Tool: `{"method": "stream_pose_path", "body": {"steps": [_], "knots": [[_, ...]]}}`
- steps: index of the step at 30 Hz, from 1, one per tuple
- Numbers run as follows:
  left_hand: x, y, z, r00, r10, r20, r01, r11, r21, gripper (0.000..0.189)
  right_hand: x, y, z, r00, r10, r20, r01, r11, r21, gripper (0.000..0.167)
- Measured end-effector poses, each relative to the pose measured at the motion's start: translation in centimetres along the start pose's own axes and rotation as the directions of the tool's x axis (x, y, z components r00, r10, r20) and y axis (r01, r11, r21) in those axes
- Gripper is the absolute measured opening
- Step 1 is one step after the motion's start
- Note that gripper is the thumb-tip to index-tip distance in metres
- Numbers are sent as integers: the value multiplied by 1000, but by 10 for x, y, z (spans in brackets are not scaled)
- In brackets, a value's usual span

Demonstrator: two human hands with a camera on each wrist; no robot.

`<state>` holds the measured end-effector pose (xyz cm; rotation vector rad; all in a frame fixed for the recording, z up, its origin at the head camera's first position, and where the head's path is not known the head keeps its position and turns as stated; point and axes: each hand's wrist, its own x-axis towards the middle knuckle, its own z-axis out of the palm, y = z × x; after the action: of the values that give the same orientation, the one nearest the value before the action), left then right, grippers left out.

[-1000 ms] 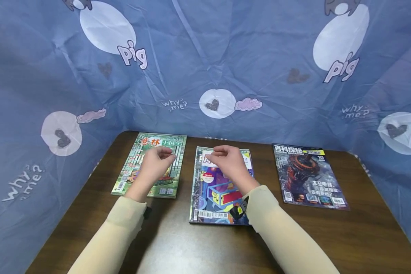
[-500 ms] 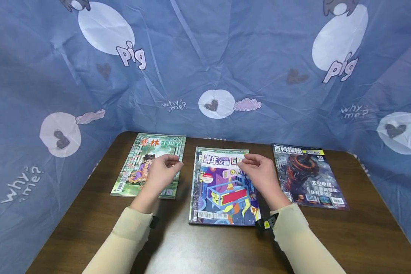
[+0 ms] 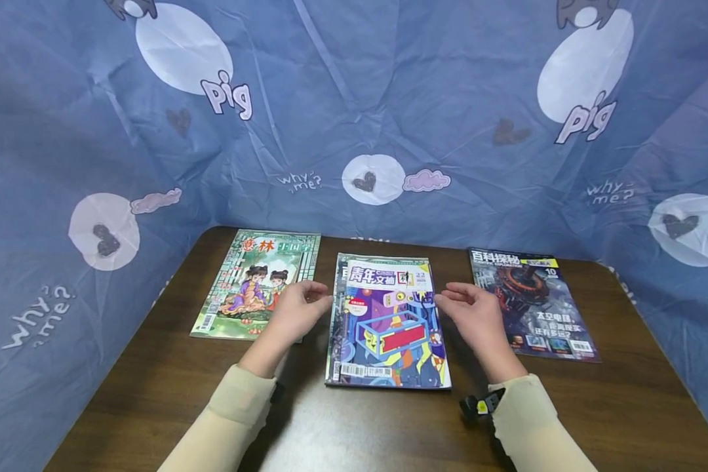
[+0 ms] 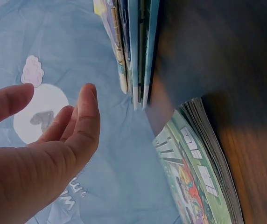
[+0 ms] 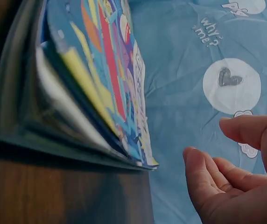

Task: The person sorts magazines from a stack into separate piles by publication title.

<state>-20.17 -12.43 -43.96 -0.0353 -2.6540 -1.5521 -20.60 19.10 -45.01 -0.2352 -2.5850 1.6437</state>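
Note:
In the head view a stack of magazines lies mid-table, a purple-and-blue one with a white title band on top. My left hand hovers just left of it, fingers loosely bent and holding nothing. On the other side, apart from the stack's right edge, is my right hand, also with nothing in its grasp. The left wrist view shows the stack's spines beyond my fingers. In the right wrist view the stack's page edges fan slightly, with a gap between them and my fingertips.
A green magazine with two cartoon figures lies at the left, partly behind my left hand. At the right is a dark magazine with a machine on its cover. The brown wooden table meets a blue patterned cloth behind.
My right hand has moved from above the stack to its right side. The left hand has shifted right and nearer, off the green magazine's middle. The magazines have stayed put.

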Motion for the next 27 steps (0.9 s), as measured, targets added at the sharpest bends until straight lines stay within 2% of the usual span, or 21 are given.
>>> {"method": "stream_pose_path", "body": {"steps": [9,16,22,27], "knots": [[3,0,5,998,-24,54,24,1000,-7,29,3,8,1,1000,13,7,-13,999,-32,49],[0,-6,9,995,-62,83,56,996,68,35,-7,19,7,998,52,28,-50,995,-84,48],[7,-5,13,990,-103,97,96,993,71,40,-5,25,4,999,47,15,-45,994,-103,47],[14,-4,18,987,-120,107,117,992,39,41,2,27,0,999,49,15,-47,990,-134,48]]}}
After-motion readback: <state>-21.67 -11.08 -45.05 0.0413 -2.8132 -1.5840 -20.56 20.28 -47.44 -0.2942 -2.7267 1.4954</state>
